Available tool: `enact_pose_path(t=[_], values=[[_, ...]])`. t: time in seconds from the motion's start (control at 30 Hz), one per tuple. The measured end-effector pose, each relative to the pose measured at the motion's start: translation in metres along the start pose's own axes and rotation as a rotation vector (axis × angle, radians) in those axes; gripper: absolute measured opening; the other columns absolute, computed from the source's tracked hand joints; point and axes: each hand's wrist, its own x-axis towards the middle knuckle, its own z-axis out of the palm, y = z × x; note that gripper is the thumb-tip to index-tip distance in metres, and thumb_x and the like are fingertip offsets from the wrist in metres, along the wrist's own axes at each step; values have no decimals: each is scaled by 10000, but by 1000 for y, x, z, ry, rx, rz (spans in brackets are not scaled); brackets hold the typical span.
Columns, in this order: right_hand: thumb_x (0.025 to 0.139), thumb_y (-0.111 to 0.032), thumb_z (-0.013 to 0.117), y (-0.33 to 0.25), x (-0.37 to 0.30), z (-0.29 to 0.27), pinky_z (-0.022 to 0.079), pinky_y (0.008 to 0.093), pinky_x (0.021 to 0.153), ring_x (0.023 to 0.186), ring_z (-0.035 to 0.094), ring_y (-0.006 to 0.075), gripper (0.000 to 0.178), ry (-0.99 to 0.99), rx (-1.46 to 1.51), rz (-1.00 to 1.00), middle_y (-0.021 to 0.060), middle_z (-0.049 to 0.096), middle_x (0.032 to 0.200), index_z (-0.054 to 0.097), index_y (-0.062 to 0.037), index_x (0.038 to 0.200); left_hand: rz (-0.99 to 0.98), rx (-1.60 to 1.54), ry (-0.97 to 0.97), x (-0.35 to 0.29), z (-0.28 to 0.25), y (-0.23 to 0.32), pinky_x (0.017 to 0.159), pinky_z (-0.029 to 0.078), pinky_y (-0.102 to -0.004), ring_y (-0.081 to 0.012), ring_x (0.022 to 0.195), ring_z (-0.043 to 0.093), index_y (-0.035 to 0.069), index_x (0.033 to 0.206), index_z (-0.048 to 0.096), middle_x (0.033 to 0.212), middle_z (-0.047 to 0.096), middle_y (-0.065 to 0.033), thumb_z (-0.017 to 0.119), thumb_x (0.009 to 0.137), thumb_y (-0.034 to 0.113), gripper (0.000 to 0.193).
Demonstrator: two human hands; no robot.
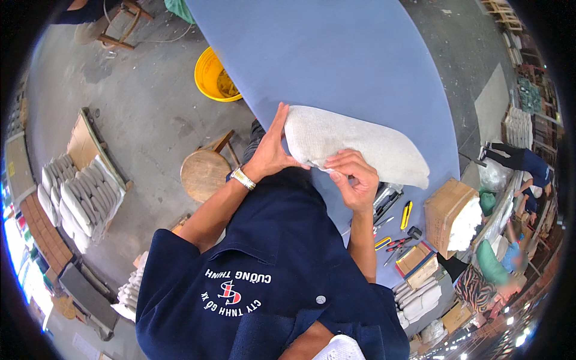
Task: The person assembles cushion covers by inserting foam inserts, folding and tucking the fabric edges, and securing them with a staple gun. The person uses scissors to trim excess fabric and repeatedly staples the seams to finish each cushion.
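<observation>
A pale grey fabric-covered cushion [351, 139] with a rounded outline lies on the blue-grey tabletop [336, 54], close to my body. My left hand [271, 150] grips its left end, the fingers stretched along that side and the thumb at the near edge. Close by that thumb, my right hand [355, 179] is closed on the cushion's near edge, fingertips on top of the fabric. Whatever lies under the right fingertips is hidden.
On the table to the right are a yellow cutter [407, 215], several hand tools and a cardboard box [451, 211]. A yellow bucket [215, 77] and wooden stool [205, 175] stand left of the table. Stacked cushions [78, 195] sit farther left; people are at work on the right.
</observation>
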Motion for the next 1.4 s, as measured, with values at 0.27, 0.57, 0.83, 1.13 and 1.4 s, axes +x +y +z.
enact_pose_path(t=[0.27, 0.57, 0.83, 1.13, 1.4], values=[[925, -142, 724, -21, -30, -37, 499, 475, 967, 924, 705, 281, 182, 331, 198, 15, 152, 755, 894, 706, 11, 829, -128, -534, -167, 22, 39, 79, 1129, 453, -587, -413, 1504, 334, 215, 1629, -187, 1705, 90, -232, 1022, 590, 214, 1594], [985, -152, 677, -23, -44, -84, 515, 458, 871, 868, 657, 274, 250, 495, 298, -113, 155, 692, 851, 634, 6, 797, -323, -1117, -504, 78, 73, 139, 1143, 400, -588, -425, 1519, 275, 266, 1649, -138, 1716, 25, -157, 710, 957, 507, 1121], [911, -81, 717, 13, -48, -24, 528, 323, 825, 867, 691, 213, 144, 77, -35, 341, 130, 752, 914, 695, 30, 823, -430, -437, -76, 119, 70, 54, 879, 568, -402, -216, 1036, 682, 12, 1282, 636, 1169, 712, -134, 603, 1051, 396, 449], [977, -102, 666, 55, -95, -41, 537, 295, 797, 820, 684, 166, 170, 774, 83, 388, 109, 746, 852, 715, 44, 906, -323, -213, 70, 105, 79, 50, 893, 562, -412, -257, 1039, 699, -72, 1309, 593, 1150, 715, -198, 591, 1029, 477, 616], [1049, -406, 577, 172, -200, -47, 579, 392, 834, 787, 662, 232, 373, 940, 687, 821, 80, 698, 898, 647, -40, 1042, -158, 55, -14, 103, 59, 135, 934, 544, -473, -397, 1061, 704, -10, 1324, 577, 1147, 709, -260, 641, 964, 522, 646]])
